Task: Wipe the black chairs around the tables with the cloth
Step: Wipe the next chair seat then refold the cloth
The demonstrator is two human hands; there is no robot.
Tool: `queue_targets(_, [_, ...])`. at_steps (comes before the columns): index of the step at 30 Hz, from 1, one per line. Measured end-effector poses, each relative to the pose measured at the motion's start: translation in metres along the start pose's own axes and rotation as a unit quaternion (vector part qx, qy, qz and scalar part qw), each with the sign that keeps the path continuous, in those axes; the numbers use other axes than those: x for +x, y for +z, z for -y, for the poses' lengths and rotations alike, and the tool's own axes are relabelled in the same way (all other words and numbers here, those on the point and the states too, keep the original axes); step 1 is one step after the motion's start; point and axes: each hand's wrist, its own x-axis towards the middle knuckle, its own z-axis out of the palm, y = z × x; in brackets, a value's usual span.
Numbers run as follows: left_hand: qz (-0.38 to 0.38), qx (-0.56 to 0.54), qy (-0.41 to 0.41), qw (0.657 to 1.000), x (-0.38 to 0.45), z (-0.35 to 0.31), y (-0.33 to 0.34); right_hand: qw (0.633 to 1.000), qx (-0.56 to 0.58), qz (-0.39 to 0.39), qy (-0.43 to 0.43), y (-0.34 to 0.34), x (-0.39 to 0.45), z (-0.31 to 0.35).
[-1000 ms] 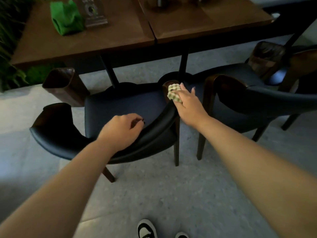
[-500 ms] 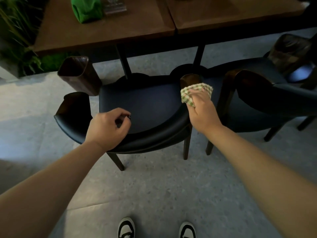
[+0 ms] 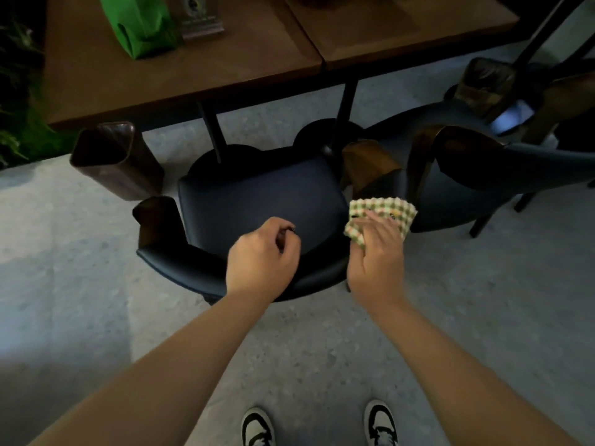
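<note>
A person's right hand [image 3: 376,252] presses a soft, light checked cloth [image 3: 380,214], best bunched under flat fingers, onto the black chair [image 3: 257,194] backrest's right end, while the left hand [image 3: 260,255] curls over the rail.

Right hand [image 3: 376,255] presses checked cloth [image 3: 380,217] on right end of the chair [image 3: 257,201] backrest, fingers spread over the cloth. Left hand [image 3: 262,255] curled over the backrest top, middle. Second chair [image 3: 502,169] just beside, right. Wooden tables [image 3: 244,59] beyond; green bag [image 3: 141,24] on the left one. Two shoes [image 3: 257,426] on grey floor [image 3: 80,284].
</note>
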Motion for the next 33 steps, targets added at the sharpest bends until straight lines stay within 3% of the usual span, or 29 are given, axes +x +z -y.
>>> queue_targets(3, [0.065, -0.058, 0.027, 0.996, 0.007, 0.010, -0.017, 1.000, -0.003, 0.010, 0.019, -0.004, 0.002, 0.005])
queue_targets(6, [0.166, 0.070, 0.125, 0.976, 0.034, 0.059, -0.057, 0.998, -0.012, 0.044, 0.036, -0.005, 0.004, 0.003])
queue_targets(9, [0.216, 0.137, 0.076, 0.964, 0.054, 0.113, -0.090, 0.997, -0.038, 0.036, 0.058, 0.000, 0.000, 0.007])
queue_targets(14, [0.169, 0.107, 0.063, 0.978, 0.055, 0.126, -0.081, 0.990, -0.067, 0.003, 0.124, 0.010, -0.015, 0.039])
queue_targets(20, [0.074, 0.034, 0.039, 0.996, 0.048, 0.126, -0.083, 0.987, -0.062, -0.033, 0.143, 0.038, -0.055, 0.107])
queue_targets(24, [-0.019, -0.034, -0.046, 0.998, 0.045, 0.126, -0.082, 0.987, -0.063, -0.031, 0.141, 0.060, -0.070, 0.152])
queue_targets(29, [-0.120, -0.283, -0.160, 0.938, 0.064, 0.137, -0.094, 0.993, -0.024, -0.026, 0.114, 0.093, -0.068, 0.204])
queue_targets(33, [-0.128, -0.261, -0.255, 0.922, 0.073, 0.168, -0.119, 0.990, 0.019, 0.037, 0.132, 0.126, -0.038, 0.250])
